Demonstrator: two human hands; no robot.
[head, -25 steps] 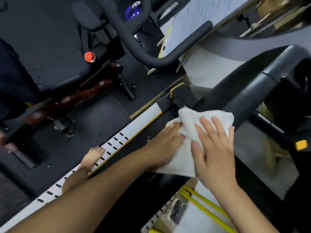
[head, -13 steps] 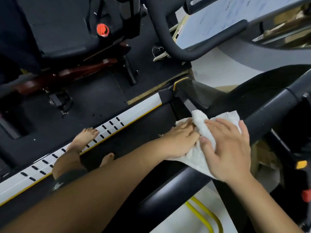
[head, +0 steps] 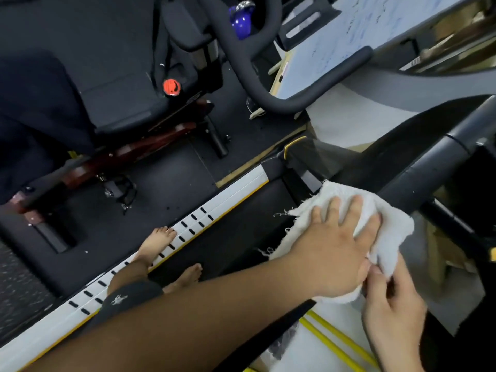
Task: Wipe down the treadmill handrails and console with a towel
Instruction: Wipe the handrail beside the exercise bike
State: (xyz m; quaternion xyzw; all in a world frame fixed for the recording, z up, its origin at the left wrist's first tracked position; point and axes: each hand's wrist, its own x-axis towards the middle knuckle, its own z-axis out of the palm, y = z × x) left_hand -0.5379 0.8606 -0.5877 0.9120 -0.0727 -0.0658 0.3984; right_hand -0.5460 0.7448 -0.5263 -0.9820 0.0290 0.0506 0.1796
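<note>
Towel (head: 386,232), white terry with frayed edges, lies draped over the black treadmill handrail (head: 424,181), which runs from near-centre up to far right. Towel covers the rail's middle stretch; bare rail shows beyond it on the far right side.

Left hand (head: 338,245) lies flat on top of the towel, fingers straight and spread, palm pressing the cloth onto the rail. Not curled around anything. Left forearm comes in from the near left, across the frame.

Right hand (head: 389,299) sits just near of the left, touching it. Thumb and fingers curl in and pinch the near edge of the towel, which hangs off the rail's right side. Exact finger placement under the cloth cannot be told.

Below the hands: black treadmill belt (head: 236,237), with a white side rail (head: 204,218) with dark slots and a yellow edge line on its left. One bare foot (head: 158,242) rests on that side rail, the other bare foot (head: 188,275) on the belt.

Left of the treadmill: dark rubber floor (head: 161,183) with an exercise bike, its red knob (head: 171,87) and curved black handlebar (head: 268,84) in view. Blue round object (head: 241,22) at far top, too blurred to identify.
</note>
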